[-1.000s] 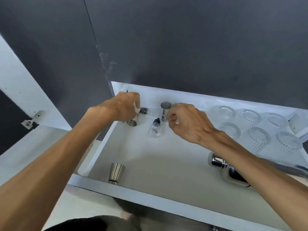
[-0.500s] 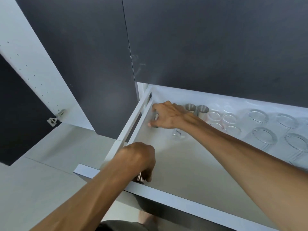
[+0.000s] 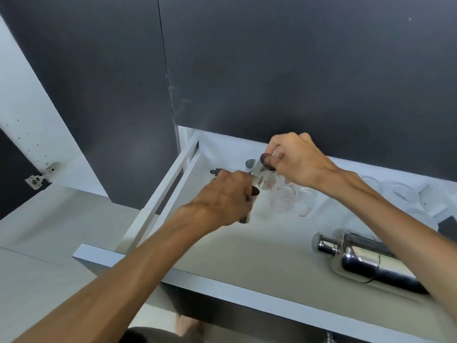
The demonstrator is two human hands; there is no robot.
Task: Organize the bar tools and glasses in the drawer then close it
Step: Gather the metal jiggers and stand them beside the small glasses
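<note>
The white drawer (image 3: 222,288) stands pulled out below dark cabinet fronts. My left hand (image 3: 222,198) is shut on a small steel cup (image 3: 252,196), held above the drawer's left back area. My right hand (image 3: 294,159) grips another steel cup (image 3: 265,174) by its rim, just behind and to the right of the left hand. A third steel cup (image 3: 250,164) stands at the back wall. Small clear glasses (image 3: 286,196) stand in a row under my right hand. A shiny cocktail shaker (image 3: 366,261) lies on its side at the front right.
Ribbed clear glasses (image 3: 400,194) stand at the drawer's back right, partly hidden by my right arm. A small dark-capped bottle (image 3: 215,171) lies near the back left wall. An open cabinet door with a hinge (image 3: 39,177) is at the left.
My left hand picked up the steel cup from the drawer's front left and carried it toward the back. My right hand moved right from the back left corner and took hold of a steel cup.
</note>
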